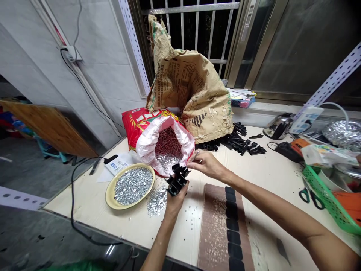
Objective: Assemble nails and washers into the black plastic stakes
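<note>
Several black plastic parts (177,180) are bunched in my left hand (177,197), its fingers wrapped round them from below. Just to the right and above, my right hand (207,163) has its fingertips pinched together near the rim of the open bag; what they hold is too small to make out. The white and red bag (146,137) gapes open behind my hands, with reddish-brown and silvery screws (168,146) inside. Left of my left hand, a yellow plate (109,199) holds many metal washers (133,185), and loose washers (157,200) lie beside it.
A large torn brown paper bag (208,98) stands at the back, with black parts (242,143) heaped beside it. A brown board (211,233) with a row of black pads lies in front. Scissors (311,195) and a green basket (324,203) are at the right.
</note>
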`<move>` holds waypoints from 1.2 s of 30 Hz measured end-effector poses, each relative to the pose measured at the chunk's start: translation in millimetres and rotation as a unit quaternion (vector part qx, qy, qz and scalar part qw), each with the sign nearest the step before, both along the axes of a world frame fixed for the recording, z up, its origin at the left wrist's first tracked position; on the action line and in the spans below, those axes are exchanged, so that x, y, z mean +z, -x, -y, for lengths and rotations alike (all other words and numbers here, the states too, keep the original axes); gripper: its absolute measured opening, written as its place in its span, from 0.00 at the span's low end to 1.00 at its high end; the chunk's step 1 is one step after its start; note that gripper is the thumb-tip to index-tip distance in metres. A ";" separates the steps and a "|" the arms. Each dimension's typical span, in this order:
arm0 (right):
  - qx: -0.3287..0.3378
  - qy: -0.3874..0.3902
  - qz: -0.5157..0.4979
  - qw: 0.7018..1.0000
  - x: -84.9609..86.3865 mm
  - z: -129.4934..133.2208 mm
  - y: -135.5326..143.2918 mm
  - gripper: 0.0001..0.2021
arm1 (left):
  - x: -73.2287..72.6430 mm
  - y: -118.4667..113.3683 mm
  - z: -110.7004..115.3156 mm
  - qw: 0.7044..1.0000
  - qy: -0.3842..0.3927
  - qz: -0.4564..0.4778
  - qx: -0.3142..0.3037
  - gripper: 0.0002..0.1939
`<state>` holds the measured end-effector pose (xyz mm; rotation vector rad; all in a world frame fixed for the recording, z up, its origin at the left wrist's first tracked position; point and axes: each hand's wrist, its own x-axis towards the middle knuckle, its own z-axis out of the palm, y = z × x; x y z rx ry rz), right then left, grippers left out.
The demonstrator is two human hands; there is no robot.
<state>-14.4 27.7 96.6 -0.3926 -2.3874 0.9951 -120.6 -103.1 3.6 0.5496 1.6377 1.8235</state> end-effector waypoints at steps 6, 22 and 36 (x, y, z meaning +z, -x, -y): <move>-0.006 -0.002 0.050 0.999 9.3 10.6 7.2 0.15 | -9.5 3.3 5.6 1.000 -0.010 0.004 -0.016 0.21; -0.014 -0.387 0.284 0.877 -91.0 -38.2 140.5 0.13 | 19.3 12.1 23.1 0.992 -0.055 0.116 -0.008 0.18; -0.004 -0.248 0.148 0.957 -24.8 -35.5 91.7 0.15 | 0.9 24.2 31.1 0.997 0.051 -0.049 0.038 0.19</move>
